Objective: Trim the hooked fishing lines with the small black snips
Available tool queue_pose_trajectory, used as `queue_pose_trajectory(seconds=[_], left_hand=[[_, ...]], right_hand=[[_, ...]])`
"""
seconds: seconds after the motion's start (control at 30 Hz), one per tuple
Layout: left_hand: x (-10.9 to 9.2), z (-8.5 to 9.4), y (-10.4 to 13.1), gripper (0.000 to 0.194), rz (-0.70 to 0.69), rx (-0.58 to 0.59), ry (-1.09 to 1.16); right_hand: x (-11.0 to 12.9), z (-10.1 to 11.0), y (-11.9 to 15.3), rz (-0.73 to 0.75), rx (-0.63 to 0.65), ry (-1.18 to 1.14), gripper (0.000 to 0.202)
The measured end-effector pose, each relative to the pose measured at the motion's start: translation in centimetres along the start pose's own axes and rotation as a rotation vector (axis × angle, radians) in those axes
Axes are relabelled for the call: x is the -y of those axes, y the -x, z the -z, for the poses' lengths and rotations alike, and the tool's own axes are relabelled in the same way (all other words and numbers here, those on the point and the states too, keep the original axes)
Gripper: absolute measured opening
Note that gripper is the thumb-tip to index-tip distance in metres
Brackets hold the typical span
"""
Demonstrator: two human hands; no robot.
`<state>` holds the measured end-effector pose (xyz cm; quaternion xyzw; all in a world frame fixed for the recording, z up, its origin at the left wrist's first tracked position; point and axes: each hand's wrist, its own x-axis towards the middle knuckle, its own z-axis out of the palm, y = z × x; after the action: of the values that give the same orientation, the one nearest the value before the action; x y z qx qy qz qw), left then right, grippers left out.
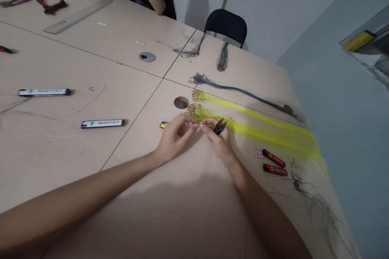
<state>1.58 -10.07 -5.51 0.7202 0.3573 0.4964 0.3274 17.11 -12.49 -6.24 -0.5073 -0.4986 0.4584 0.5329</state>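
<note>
Head view, two hands [174,139] [220,141], two yellow line bundles [258,123], one snips [219,126]

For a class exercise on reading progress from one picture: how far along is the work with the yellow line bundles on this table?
Done: one yellow bundle lies laid out straight. In hand: the left hand and right hand, which holds small snips, pinch the hook end of the nearer yellow bundle. Left: dark bundles near the chair and loose dark strands lie untouched.

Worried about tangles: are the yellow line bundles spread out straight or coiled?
Spread out straight: both yellow line bundles lie as long parallel strips across the table, hook ends gathered by the hands.
</note>
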Motion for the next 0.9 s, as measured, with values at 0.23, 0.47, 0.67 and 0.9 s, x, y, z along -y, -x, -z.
queue_pose_trajectory(seconds=[0.23, 0.47, 0.67, 0.9], left_hand=[[0.03, -0.03, -0.03, 0.013, -0.004, -0.025, 0.021], [-0.23, 0.05, -0.03, 0.013, 0.053, 0.013, 0.074], [-0.48, 0.20, -0.07, 0.012, 0.063, 0.042, 0.097], [-0.35, 0.14, -0.06, 0.011, 0.103, 0.039, 0.108]], right_hand=[[0.28, -0.18, -0.01, -0.019, -0.015, -0.120, 0.022], [0.03, -0.06, 0.07, -0.017, -0.010, -0.150, 0.019], [-0.53, 0.16, 0.08, -0.041, 0.003, -0.240, 0.017], [-0.04, 0.02, 0.06, 0.009, -0.014, -0.064, 0.020]])
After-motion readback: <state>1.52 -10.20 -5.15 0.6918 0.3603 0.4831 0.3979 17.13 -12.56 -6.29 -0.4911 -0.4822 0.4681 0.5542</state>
